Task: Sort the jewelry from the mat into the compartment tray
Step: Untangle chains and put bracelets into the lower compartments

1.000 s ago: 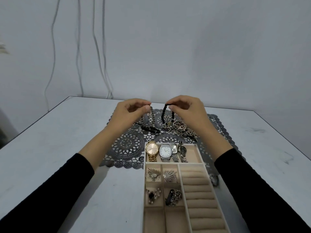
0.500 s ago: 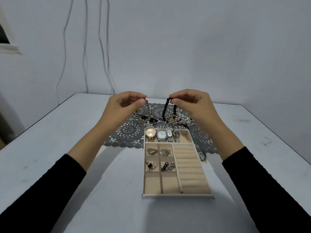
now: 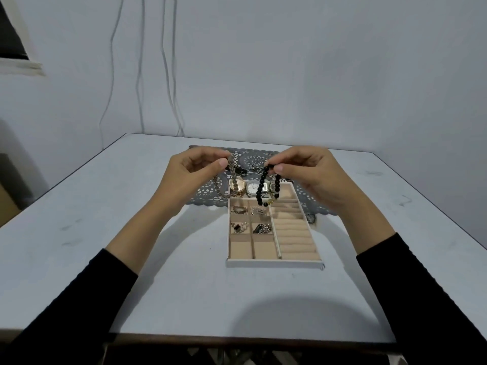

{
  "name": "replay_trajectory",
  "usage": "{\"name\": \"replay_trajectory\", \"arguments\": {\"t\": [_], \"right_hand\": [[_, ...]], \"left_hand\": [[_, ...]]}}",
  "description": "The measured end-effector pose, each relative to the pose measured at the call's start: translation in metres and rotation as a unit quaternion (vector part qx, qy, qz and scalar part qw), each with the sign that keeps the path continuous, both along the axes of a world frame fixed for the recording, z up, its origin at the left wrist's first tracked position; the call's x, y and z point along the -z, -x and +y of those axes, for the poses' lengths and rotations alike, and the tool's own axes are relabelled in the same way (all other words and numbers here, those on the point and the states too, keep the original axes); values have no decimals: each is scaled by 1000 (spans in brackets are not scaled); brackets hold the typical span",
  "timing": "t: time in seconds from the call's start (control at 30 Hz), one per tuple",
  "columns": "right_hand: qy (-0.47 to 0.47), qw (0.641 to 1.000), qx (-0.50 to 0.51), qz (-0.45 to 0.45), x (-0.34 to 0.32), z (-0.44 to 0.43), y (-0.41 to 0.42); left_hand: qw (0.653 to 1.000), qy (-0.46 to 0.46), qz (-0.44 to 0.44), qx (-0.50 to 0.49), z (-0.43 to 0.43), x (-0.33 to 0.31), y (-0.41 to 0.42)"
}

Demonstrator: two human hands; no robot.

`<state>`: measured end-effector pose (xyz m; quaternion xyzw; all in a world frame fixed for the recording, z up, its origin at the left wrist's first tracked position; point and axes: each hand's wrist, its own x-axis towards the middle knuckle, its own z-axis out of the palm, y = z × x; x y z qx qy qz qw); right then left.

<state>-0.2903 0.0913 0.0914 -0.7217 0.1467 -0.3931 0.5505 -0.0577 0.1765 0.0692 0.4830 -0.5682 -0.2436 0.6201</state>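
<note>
White table (image 3: 79, 233), matte top w/ faint grey scuffs (image 3: 373, 173) at far right & a few at left. Dark front edge (image 3: 237, 339) along near side. Behind it a plain pale wall (image 3: 290, 75); thin cables (image 3: 166, 61) hang down it to the table's back-left corner. Window ledge (image 3: 21, 67) top left, dark pane above. Brown object (image 3: 8, 204) at left edge, can't tell what.

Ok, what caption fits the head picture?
Left hand holds a brown bracelet, right hand a black bracelet, near the tray.
</note>
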Motion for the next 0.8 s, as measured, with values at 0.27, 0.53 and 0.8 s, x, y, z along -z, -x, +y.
{"name": "replay_trajectory", "arguments": {"t": [0.27,0.53,0.8], "right_hand": [[-22,989,-122,80,20,7,8],[-18,961,-194,195,28,5,7],[15,964,-131,230,30,5,2]], "left_hand": [[999,12,45,-11,10,3,-2],[999,17,37,-19,10,3,-2],[999,22,29,-8,9,5,-1]]}}
